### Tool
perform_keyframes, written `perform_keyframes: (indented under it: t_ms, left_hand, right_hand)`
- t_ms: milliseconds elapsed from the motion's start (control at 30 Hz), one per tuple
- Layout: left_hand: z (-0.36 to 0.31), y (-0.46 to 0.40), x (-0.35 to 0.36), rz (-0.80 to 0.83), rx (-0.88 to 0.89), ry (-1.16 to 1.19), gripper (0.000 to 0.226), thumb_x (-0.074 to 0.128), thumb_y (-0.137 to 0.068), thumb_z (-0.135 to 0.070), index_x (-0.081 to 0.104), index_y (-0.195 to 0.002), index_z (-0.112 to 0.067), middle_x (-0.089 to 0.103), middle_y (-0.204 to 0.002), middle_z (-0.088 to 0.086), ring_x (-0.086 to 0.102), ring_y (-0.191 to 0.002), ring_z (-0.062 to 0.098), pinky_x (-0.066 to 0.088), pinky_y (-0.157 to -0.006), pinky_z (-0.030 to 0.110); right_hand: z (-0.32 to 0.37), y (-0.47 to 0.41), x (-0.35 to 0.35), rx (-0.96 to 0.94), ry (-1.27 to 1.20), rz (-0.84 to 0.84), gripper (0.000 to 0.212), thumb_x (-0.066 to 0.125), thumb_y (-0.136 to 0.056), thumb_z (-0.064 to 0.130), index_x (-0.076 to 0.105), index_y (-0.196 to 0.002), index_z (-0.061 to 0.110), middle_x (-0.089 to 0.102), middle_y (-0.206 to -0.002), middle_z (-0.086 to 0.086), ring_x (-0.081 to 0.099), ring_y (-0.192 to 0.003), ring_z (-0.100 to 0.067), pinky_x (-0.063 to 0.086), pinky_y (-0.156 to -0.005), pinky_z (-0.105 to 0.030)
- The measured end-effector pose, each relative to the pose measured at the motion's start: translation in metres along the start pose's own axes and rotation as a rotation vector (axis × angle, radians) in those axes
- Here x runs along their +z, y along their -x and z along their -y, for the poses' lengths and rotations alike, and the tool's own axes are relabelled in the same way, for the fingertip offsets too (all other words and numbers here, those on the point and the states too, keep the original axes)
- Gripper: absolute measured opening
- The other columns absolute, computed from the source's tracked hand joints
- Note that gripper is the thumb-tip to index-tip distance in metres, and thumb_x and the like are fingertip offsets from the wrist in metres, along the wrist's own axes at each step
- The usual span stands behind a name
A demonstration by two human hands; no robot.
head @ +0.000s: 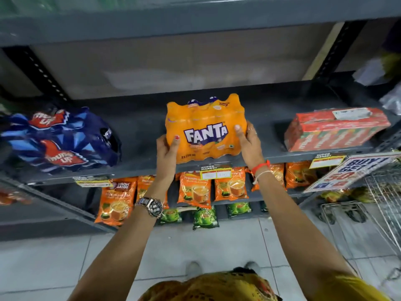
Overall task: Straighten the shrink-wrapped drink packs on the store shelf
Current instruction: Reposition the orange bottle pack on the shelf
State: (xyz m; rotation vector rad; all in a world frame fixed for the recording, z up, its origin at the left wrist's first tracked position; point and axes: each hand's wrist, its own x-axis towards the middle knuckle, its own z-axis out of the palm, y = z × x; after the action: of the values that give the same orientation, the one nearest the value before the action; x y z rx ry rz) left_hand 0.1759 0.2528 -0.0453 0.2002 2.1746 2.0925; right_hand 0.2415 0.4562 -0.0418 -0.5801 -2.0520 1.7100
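Observation:
An orange shrink-wrapped Fanta pack [206, 127] stands at the front edge of the dark grey shelf [271, 118], its label facing me. My left hand [167, 151] grips its lower left side, thumb on the front. My right hand [249, 142] grips its lower right side. Further left on the same shelf lies a blue Thums Up pack [60, 140], tilted and askew. At the right end rests a red shrink-wrapped pack [334, 129] lying flat and angled.
Price tags [216, 171] hang on the shelf lip. Orange and green tea pouches [195, 192] fill the lower shelves. A promo sign [351, 170] and a wire cart [384, 203] stand at the right. Another shelf board [195, 25] runs overhead. Tiled floor lies below.

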Motion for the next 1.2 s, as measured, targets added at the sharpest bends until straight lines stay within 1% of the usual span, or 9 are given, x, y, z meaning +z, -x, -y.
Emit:
perform_keyframes:
  t_ms: [100, 233, 367, 567, 767, 900, 1000, 1100, 1200]
  left_hand:
    - [-0.002, 0.003, -0.002, 0.014, -0.012, 0.027, 0.038, 0.045, -0.095, -0.022, 0.034, -0.128, -0.006, 0.055, -0.111, -0.003, 0.058, -0.092, 0.0, 0.052, -0.066, 0.011]
    - [-0.002, 0.003, -0.002, 0.007, -0.027, -0.004, 0.043, 0.044, -0.095, -0.024, 0.032, -0.133, -0.007, 0.052, -0.119, 0.001, 0.057, -0.091, -0.001, 0.052, -0.066, 0.008]
    - [-0.003, 0.001, -0.003, 0.015, -0.022, -0.043, 0.042, 0.043, -0.096, -0.025, 0.033, -0.133, -0.009, 0.051, -0.12, 0.0, 0.057, -0.091, -0.001, 0.051, -0.064, 0.007]
    - [-0.007, 0.003, 0.001, -0.022, -0.039, -0.074, 0.043, 0.041, -0.096, -0.03, 0.034, -0.134, -0.012, 0.052, -0.123, 0.0, 0.057, -0.096, 0.006, 0.052, -0.066, 0.009]
    - [-0.008, 0.006, 0.005, -0.062, -0.056, -0.049, 0.042, 0.042, -0.096, -0.031, 0.036, -0.133, -0.012, 0.054, -0.116, -0.003, 0.057, -0.09, -0.003, 0.05, -0.065, 0.005]
    - [-0.006, 0.005, 0.005, -0.067, -0.048, -0.061, 0.045, 0.042, -0.095, -0.033, 0.035, -0.134, -0.012, 0.054, -0.12, 0.0, 0.057, -0.091, -0.003, 0.052, -0.069, 0.011]
    - [-0.006, 0.004, 0.005, -0.051, -0.039, -0.062, 0.045, 0.042, -0.095, -0.032, 0.034, -0.134, -0.011, 0.055, -0.121, 0.001, 0.059, -0.093, 0.003, 0.053, -0.067, 0.011]
    - [-0.004, 0.002, 0.002, -0.032, -0.017, -0.053, 0.045, 0.043, -0.095, -0.033, 0.034, -0.135, -0.012, 0.054, -0.129, 0.006, 0.058, -0.103, 0.014, 0.05, -0.076, 0.017]
    - [-0.002, 0.001, 0.001, 0.004, -0.009, -0.023, 0.044, 0.044, -0.095, -0.032, 0.036, -0.133, -0.012, 0.056, -0.126, 0.004, 0.06, -0.1, 0.011, 0.053, -0.072, 0.014]
  right_hand:
    - [-0.002, 0.006, 0.001, 0.004, -0.024, -0.033, 0.045, 0.047, -0.093, 0.043, 0.043, -0.132, 0.02, 0.055, -0.132, -0.009, 0.057, -0.12, -0.022, 0.052, -0.097, -0.037]
    - [-0.007, 0.014, 0.003, 0.012, -0.019, -0.055, 0.047, 0.045, -0.094, 0.04, 0.038, -0.135, 0.018, 0.054, -0.134, -0.007, 0.057, -0.118, -0.019, 0.052, -0.083, -0.017]
    - [-0.005, 0.016, 0.003, 0.027, -0.024, -0.057, 0.051, 0.047, -0.091, 0.045, 0.039, -0.134, 0.018, 0.055, -0.132, -0.008, 0.059, -0.118, -0.022, 0.054, -0.094, -0.036]
    - [-0.004, 0.017, 0.0, 0.015, -0.016, -0.042, 0.053, 0.049, -0.09, 0.045, 0.04, -0.134, 0.017, 0.053, -0.132, -0.01, 0.058, -0.118, -0.023, 0.053, -0.095, -0.038]
    - [-0.003, 0.014, -0.002, 0.014, 0.036, 0.003, 0.084, 0.041, -0.072, 0.077, 0.033, -0.136, 0.023, 0.048, -0.137, -0.007, 0.055, -0.122, -0.024, 0.052, -0.097, -0.043]
    - [0.0, 0.015, -0.002, -0.016, 0.034, 0.015, 0.067, 0.044, -0.086, 0.058, 0.031, -0.138, 0.019, 0.044, -0.139, -0.01, 0.053, -0.124, -0.024, 0.052, -0.098, -0.045]
    - [0.002, 0.016, -0.001, -0.015, 0.064, 0.013, 0.062, 0.042, -0.088, 0.054, 0.031, -0.138, 0.018, 0.042, -0.139, -0.009, 0.052, -0.125, -0.024, 0.051, -0.099, -0.04]
    - [0.001, 0.015, 0.001, -0.038, 0.06, 0.004, 0.065, 0.04, -0.086, 0.054, 0.03, -0.138, 0.017, 0.041, -0.141, -0.01, 0.052, -0.124, -0.023, 0.051, -0.099, -0.04]
    - [0.002, 0.014, 0.002, -0.037, 0.067, -0.032, 0.051, 0.04, -0.096, 0.036, 0.029, -0.14, 0.013, 0.041, -0.137, -0.007, 0.051, -0.115, -0.012, 0.053, -0.086, -0.015]
